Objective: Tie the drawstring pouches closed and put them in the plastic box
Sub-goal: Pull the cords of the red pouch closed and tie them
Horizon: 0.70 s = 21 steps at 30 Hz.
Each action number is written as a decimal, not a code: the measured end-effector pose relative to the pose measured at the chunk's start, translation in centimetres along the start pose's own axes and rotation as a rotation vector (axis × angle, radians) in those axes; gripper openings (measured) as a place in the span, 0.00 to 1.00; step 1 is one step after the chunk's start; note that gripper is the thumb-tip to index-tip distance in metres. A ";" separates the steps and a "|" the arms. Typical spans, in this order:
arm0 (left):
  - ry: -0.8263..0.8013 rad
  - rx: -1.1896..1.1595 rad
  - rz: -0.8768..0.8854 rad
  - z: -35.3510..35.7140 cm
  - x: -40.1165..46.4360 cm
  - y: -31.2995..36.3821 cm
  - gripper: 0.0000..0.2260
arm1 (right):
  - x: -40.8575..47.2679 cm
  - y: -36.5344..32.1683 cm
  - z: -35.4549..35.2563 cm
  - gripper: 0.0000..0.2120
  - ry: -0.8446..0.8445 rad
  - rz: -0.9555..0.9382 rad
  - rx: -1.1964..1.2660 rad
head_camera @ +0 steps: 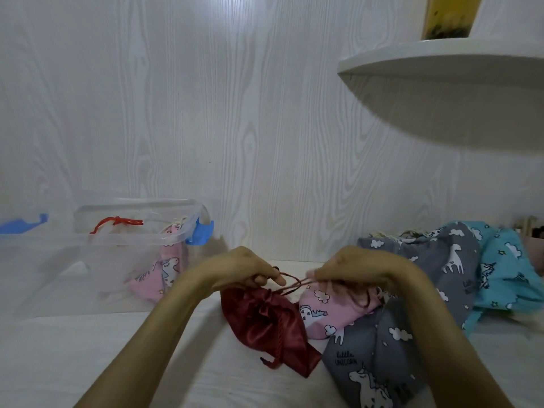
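A dark red satin pouch (269, 325) lies on the white surface in front of me, its mouth gathered. My left hand (247, 267) pinches its red drawstring (291, 282) just above the pouch's mouth. My right hand (359, 267) grips the other end of the cord, blurred, over a pink unicorn pouch (326, 309). The clear plastic box (97, 254) stands at the left with a pink unicorn pouch (164, 270) and a pale pouch with a red cord (117, 223) inside.
Grey unicorn pouches (371, 360) and a turquoise one (506, 272) are heaped at the right. The box has blue clips (201, 232), and its lid's blue clip (22, 223) shows far left. A white shelf (447, 72) juts out overhead at the right. A white panelled wall is close behind.
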<state>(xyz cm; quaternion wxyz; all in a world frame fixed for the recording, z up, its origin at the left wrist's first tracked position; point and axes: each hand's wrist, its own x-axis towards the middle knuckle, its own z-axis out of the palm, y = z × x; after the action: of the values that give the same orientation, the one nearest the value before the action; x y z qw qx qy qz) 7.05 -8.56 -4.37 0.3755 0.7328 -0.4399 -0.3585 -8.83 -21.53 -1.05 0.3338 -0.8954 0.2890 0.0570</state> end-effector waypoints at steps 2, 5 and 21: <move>-0.081 0.063 0.039 0.6 -0.4 0.5 0.19 | -0.2 0.3 -0.7 0.18 0.099 -0.041 0.175; -0.164 0.127 0.034 1.7 -0.3 0.8 0.26 | 0.0 0.1 -0.9 0.21 0.154 -0.102 0.315; -0.322 -0.306 -0.006 1.8 0.7 1.0 0.19 | 2.6 -1.5 2.1 0.16 0.725 -0.212 -0.026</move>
<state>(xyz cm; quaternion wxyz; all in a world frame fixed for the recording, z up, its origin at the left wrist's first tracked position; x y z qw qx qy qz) 5.33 -9.93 -4.49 0.4062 0.6018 -0.4325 -0.5346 -5.61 -20.51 -2.58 0.2028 -0.8865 0.2935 -0.2947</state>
